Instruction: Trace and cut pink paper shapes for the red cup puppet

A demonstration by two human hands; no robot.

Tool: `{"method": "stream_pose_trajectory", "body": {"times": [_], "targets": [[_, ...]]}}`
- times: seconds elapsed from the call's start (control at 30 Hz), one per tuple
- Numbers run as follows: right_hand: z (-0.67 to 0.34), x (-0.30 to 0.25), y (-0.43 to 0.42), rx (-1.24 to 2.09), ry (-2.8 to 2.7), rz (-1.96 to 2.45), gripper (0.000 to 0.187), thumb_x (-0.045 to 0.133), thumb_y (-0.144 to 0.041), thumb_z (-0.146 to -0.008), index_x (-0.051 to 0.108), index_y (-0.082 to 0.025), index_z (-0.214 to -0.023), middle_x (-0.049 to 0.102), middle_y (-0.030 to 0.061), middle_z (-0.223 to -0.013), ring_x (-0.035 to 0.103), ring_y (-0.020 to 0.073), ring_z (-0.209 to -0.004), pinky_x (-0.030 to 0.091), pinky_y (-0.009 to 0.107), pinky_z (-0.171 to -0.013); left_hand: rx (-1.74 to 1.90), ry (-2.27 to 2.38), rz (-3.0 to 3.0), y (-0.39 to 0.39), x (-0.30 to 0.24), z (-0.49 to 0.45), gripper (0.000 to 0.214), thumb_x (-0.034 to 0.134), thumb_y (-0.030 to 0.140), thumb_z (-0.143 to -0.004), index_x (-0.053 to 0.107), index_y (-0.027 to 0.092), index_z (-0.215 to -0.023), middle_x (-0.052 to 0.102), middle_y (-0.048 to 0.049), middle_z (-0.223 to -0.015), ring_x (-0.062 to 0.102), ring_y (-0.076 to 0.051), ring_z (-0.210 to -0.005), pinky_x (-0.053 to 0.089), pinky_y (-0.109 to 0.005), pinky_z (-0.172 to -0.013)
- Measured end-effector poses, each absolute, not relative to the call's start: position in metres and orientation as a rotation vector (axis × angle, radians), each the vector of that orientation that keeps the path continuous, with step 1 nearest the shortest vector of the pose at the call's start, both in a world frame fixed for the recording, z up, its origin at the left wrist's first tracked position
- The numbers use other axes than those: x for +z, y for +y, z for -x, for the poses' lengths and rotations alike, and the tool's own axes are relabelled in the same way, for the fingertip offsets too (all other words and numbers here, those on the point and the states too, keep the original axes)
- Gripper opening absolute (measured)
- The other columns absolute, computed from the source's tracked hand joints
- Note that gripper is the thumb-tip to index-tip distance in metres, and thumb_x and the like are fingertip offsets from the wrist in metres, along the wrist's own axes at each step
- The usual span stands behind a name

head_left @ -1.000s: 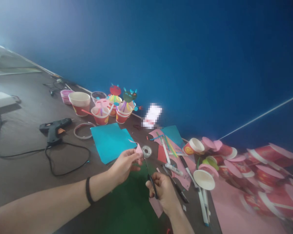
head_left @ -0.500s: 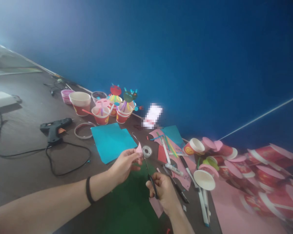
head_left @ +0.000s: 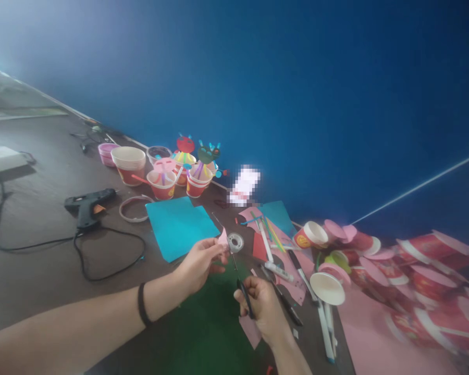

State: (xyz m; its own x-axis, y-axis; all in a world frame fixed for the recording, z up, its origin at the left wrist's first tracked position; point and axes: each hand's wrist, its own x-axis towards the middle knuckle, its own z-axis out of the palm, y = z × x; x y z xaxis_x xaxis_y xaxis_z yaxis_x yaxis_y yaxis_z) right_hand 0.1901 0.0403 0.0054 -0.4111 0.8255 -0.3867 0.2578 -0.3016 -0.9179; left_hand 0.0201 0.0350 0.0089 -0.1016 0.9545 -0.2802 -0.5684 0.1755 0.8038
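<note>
Pink paper scrap (head_left: 222,238): small, pale pink, pointed, irregular cut edge, held upright above the worktop (head_left: 35,250) just left of frame centre. Blurred, so finer shape can't be read.

Left hand (head_left: 199,263): grip pinched on the lower edge of the scrap, thumb and forefinger closed on it, other fingers curled under. Black band on the wrist.

Right hand (head_left: 261,304): grip wrapped through the dark handles of the scissors (head_left: 238,271), fingers clenched round them. Blades run from the hand toward 11 o'clock and meet the scrap at its lower right edge. Blade gap looks narrow; can't tell exactly how far apart.

Around the scrap:
- tape roll (head_left: 235,242) just beside it at 3 o'clock, flat on the worktop
- cyan paper sheet (head_left: 180,226) at 9 to 10 o'clock, near
- green sheet (head_left: 203,323) under both hands, at 6 o'clock
- pens and markers (head_left: 275,268) at 3 to 4 o'clock, lying on pink offcuts
- glue gun (head_left: 88,205) well apart at 9 o'clock, black cable looping toward the hands
- decorated red paper cups (head_left: 180,174) at 11 o'clock, against the blue wall (head_left: 297,104)
- pile of tipped red cups with pink discs (head_left: 375,260) at 3 o'clock, well apart
</note>
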Motion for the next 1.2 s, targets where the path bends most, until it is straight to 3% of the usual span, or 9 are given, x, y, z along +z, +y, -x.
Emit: {"method": "stream_pose_trajectory", "body": {"times": [1.2], "targets": [[-0.1909,0.0053,0.0409,1.775,-1.537,1.357,0.045,0.075,-0.048,-0.054,0.043,-0.017,-0.060,0.048,-0.0070,-0.039,0.041,0.0054,-0.037,0.029,0.018,-0.041,1.372,1.031,-0.526,0.0363,0.0061,-0.0205,0.017,0.062,0.027,-0.068,0.051,0.015,-0.063,0.051,0.0009,-0.057,0.047,-0.008,-0.051,0.042,-0.017,-0.044]]}}
